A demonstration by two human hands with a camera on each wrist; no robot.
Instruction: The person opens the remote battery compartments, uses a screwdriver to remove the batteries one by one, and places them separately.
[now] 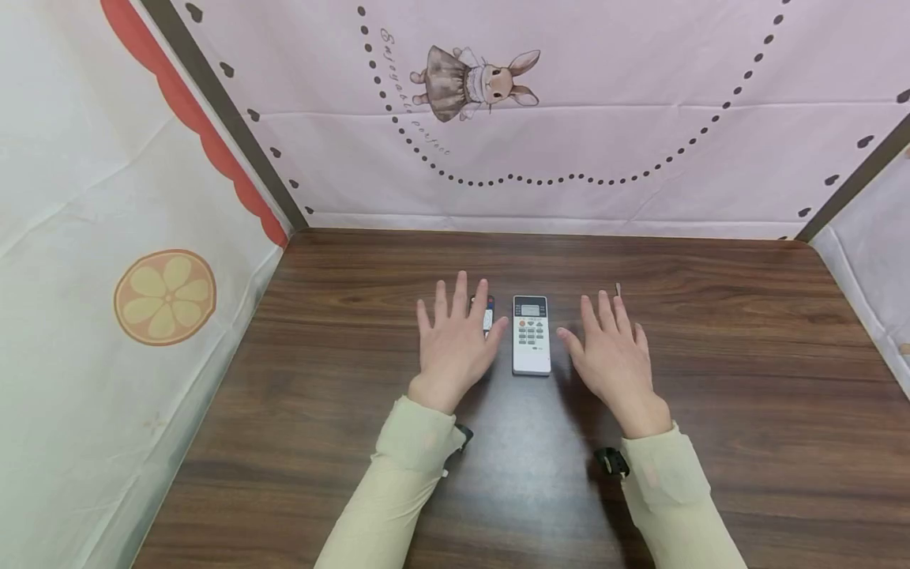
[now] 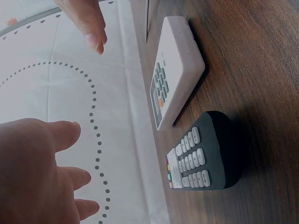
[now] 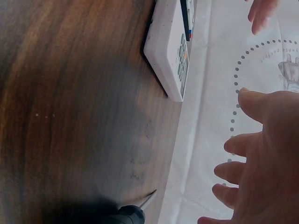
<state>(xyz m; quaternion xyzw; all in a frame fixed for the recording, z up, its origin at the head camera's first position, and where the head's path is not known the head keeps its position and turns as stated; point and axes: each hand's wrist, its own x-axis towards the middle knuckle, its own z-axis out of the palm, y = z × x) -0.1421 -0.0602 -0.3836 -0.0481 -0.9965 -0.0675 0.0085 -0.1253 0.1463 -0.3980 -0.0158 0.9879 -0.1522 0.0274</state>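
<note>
**Left hand and right hand spread above the desk, both empty**

From my end I see both sets of fingers straight and fanned, thumbs out, touching neither remote. In the head view the left hand covers most of the black remote, leaving me only a strip past the forefinger; the left wrist view shows it lying face up, just left of the white remote. The right hand hides nearly all of what I take for a screwdriver: I get a metal tip beyond the fingers, and in the right wrist view the bottom edge and shadow swallow its dark handle. That view also crops the white remote at the top.

The white remote lies face up between the hands, with a grey screen in a dark border, one orange button and rows of greenish ones. The black one carries pale buttons, a white panel and tiny coloured spots; I can't read their labels.
</note>
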